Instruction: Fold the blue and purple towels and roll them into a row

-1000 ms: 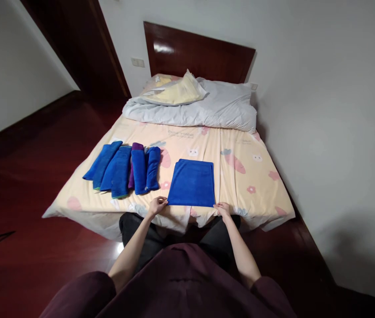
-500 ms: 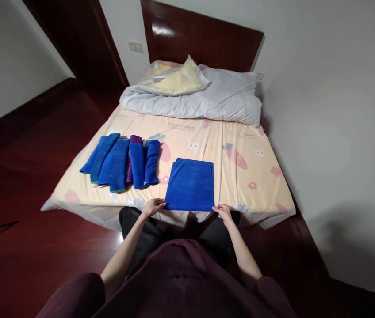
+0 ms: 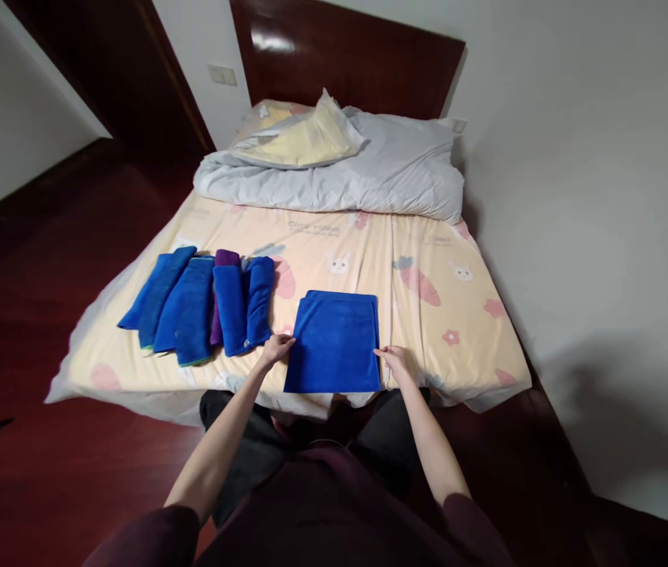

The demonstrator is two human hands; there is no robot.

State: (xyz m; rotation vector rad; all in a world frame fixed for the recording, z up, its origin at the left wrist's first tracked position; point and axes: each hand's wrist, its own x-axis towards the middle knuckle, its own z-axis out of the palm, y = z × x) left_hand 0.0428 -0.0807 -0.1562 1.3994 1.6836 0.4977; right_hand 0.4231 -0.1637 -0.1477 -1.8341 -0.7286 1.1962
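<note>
A blue towel [image 3: 334, 342], folded into a flat square, lies at the bed's near edge in front of me. On its left side edge, my left hand [image 3: 278, 348] is closed in a pinch. My right hand [image 3: 393, 361] pinches the opposite side edge between thumb and fingertips. The towel's layers are slightly offset along the far and right edges. To the left of my left hand lies a row of rolled blue towels [image 3: 195, 311], with a purple towel [image 3: 227, 258] partly hidden among them.
The bed [image 3: 446, 354] has a cream sheet printed with carrots and rabbits. A grey quilt [image 3: 405, 169] and a pale yellow pillow [image 3: 304, 142] lie near the dark wooden headboard [image 3: 358, 55]. A white wall [image 3: 594, 197] runs along the right.
Both hands have moved from the towel's near corners up to the middle of its side edges. The view has shifted slightly; the rolled towels remain in place.
</note>
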